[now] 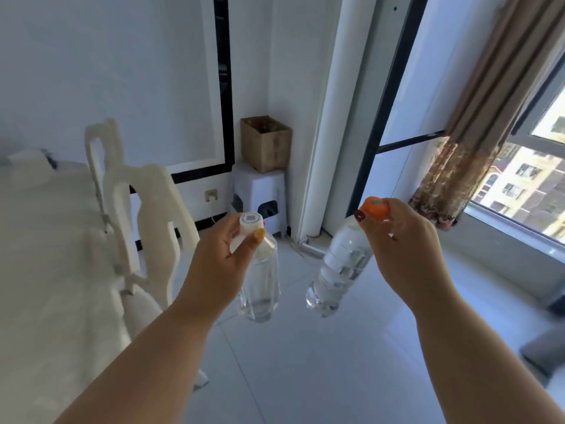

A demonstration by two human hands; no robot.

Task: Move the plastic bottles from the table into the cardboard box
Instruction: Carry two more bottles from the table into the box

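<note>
Already we carry two clear bottles by their necks. Our left hand (220,267) pinches the white-capped bottle (260,280) just under the cap, fingers closed on it; our right hand (403,249) grips the orange-capped bottle (339,270) the same way, and that one hangs tilted. Both dangle over the floor, well apart from the cardboard box (266,143), which sits on a white stool (260,185) in the far corner. Risks, as we judge them: a neck pinch is thin, so a swinging bottle could slip and drop. The chairs (146,215) at our left could catch an elbow. The box opening looks narrow for two bottles at once.
</note>
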